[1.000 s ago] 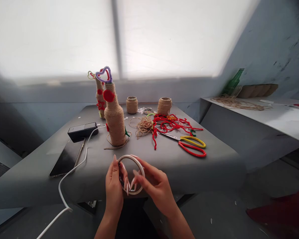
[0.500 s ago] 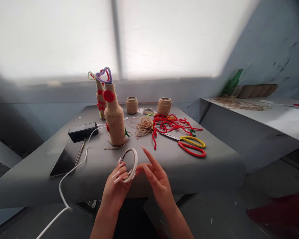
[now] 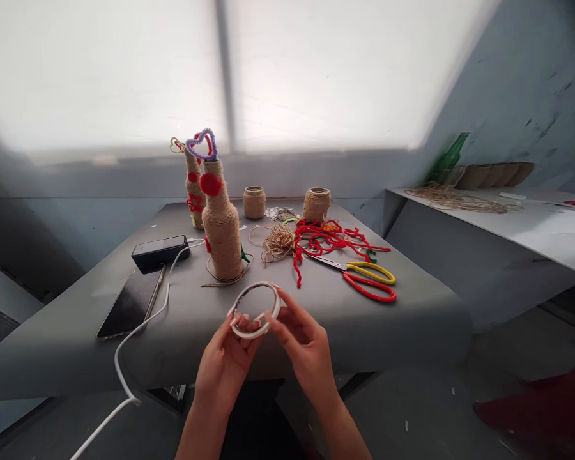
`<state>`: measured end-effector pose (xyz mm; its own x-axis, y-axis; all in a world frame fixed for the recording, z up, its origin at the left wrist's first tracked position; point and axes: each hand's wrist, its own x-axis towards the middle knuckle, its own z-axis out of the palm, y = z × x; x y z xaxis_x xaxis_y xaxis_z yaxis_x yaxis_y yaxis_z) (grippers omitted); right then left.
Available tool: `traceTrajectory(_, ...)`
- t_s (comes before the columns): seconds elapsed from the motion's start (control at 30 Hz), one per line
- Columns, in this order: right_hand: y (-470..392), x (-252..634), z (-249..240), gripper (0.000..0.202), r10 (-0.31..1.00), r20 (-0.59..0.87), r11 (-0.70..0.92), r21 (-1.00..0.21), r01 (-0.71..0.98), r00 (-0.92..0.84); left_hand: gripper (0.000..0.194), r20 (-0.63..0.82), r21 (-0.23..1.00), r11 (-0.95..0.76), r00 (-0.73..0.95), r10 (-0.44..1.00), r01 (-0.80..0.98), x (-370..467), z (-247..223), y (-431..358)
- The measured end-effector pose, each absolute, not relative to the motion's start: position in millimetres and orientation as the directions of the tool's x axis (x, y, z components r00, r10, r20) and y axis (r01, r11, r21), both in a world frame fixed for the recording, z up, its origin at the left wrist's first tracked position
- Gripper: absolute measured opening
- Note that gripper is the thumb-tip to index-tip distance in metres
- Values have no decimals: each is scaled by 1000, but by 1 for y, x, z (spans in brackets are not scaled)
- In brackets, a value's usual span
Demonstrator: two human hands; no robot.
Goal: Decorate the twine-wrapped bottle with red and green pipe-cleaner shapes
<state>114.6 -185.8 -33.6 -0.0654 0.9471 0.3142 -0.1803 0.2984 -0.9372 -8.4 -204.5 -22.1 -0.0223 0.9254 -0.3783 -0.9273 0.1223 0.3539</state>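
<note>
A thin white roll of tape [image 3: 276, 308] is held just above the table's front part, its ring tilted so that the opening faces up. My left hand [image 3: 225, 361] grips its left and lower rim, with fingertips showing through the ring. At the right side, the index finger and thumb of my right hand [image 3: 309, 351] pinch the rim. Beyond the roll stands a twine-wrapped bottle [image 3: 222, 236] with a red pompom and a purple heart on top. Scissors [image 3: 349, 268] with yellow and red handles lie to the right.
Behind stand another wrapped bottle [image 3: 194, 185] and two twine-wrapped jars [image 3: 254, 203]. Red fuzzy strands [image 3: 326, 237] and tangled twine [image 3: 278, 241] lie mid-table. A power bank [image 3: 160, 251], phone [image 3: 130, 303] and white cable [image 3: 119, 364] occupy the left. A side table [image 3: 546, 217] holds a green bottle [image 3: 448, 160].
The roll of tape has turned from nearly edge-on to a flatter tilt. My right hand, apart from its rim before with the index finger stretched out, has closed on the right side.
</note>
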Motion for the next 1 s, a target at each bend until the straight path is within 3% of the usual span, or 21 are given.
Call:
traceTrajectory(0.2, -177, 112, -38, 23, 989, 148, 141, -948, -287, -2, 47, -216, 321, 104, 34, 976, -941, -27, -30, -210)
traceTrajectory(0.47, -181, 111, -34, 32, 990, 138, 129, -974, -188, -36, 42, -78, 355, 60, 34, 996, -933, -18, -14, -221)
traceTrajectory(0.6, -180, 119, -40, 47, 975, 215, 218, -974, -53, 59, 25, -14, 522, -53, -71, 997, -851, -11, -17, -220)
traceTrajectory(0.7, -181, 126, -40, 40, 894, 430, 409, -898, 165, 123, 12, 100, 790, -215, -226, 969, -574, -7, -26, -219)
traceTrajectory(0.77, -184, 130, -36, 35, 830, 556, 524, -805, 278, 44, 11, 229, 909, -305, -271, 935, -284, -5, -31, -219)
traceTrajectory(0.87, -188, 131, -27, 34, 757, 638, 647, -699, 304, -143, 9, 416, 909, -413, -215, 884, 60, -5, -35, -222)
traceTrajectory(1.0, -191, 121, -19, 31, 671, 699, 740, -609, 285, -248, 14, 546, 816, -495, -117, 830, 298, -5, -38, -221)
